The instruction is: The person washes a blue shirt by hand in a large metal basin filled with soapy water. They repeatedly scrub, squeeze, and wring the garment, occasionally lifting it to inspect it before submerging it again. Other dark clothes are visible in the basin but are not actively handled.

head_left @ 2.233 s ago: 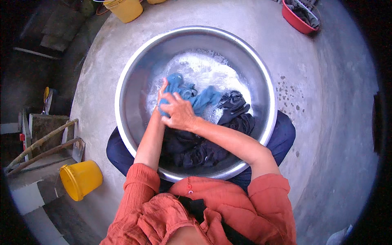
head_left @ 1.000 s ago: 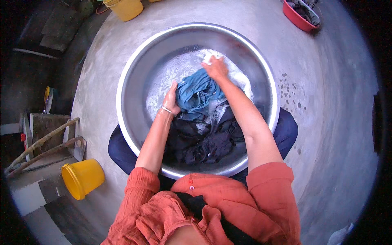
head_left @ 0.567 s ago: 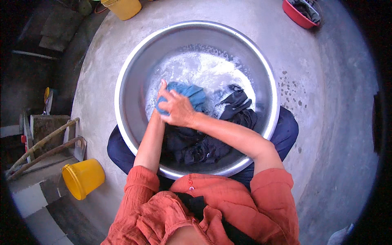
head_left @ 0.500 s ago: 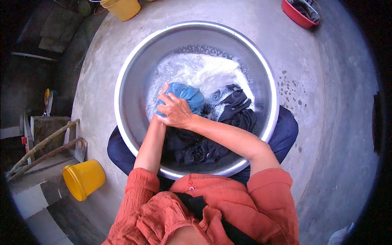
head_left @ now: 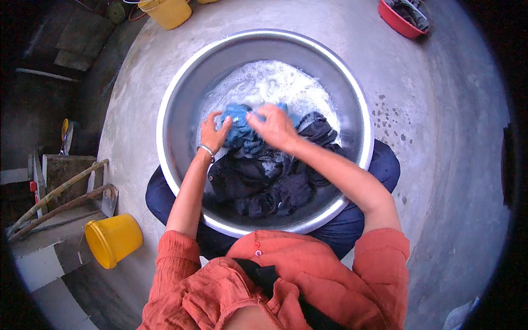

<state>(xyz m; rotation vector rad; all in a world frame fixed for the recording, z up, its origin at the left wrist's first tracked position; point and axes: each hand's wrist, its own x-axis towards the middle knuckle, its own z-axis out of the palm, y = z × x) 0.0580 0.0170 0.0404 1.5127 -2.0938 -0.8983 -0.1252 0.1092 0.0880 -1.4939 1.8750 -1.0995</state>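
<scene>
Head view, looking down. Blue cloth (head_left: 239, 124) lies bunched in the metal basin (head_left: 181, 121), left of its middle, just beyond the dark garments (head_left: 258, 184). Your left hand (head_left: 214, 131) appears to grasp its left edge between thumb and fingers. Your right hand (head_left: 275, 127) curls over the right side, blurred; cannot tell whether it grips.

Risks, as I judge them: suds (head_left: 269, 80) make wet fabric slick, so your left hold could slip. Dark folds crowd the cloth; a pull could drag them along. Your bracelet (head_left: 206, 151) could snag a loose fold. A hard shove could splash your trousers (head_left: 382, 170), which show beside the rim.
</scene>
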